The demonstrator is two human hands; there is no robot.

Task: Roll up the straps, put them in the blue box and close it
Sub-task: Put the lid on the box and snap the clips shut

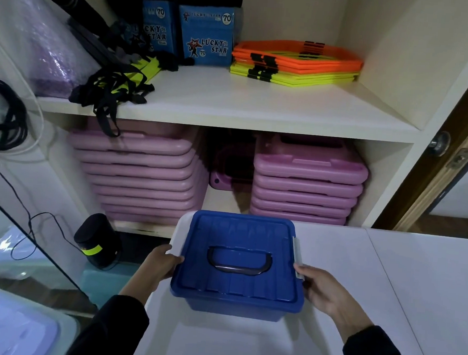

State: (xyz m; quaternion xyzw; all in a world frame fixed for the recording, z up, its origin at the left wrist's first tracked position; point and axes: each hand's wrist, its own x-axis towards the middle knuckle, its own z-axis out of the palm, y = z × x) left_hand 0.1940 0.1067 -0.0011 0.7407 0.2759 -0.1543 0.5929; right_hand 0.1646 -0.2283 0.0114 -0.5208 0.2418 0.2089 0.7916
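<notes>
Blue plastic lidded box (238,263) gripped between left hand (163,262) and right hand (322,290) fingers; lid on, latches probably unfastened; black-yellow straps (117,86) unrolled on shelf beyond fingertips.

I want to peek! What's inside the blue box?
The blue box has its lid on, so its inside is hidden. Only the lid's dark handle shows, with the left hand and right hand at its sides.

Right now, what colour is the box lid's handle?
Black, lying flat on the blue lid; head view.

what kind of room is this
Probably a gym or sports storage closet: stacked pink step boards below, orange and yellow flat hoops and tangled black-and-yellow straps on the shelf.
</notes>
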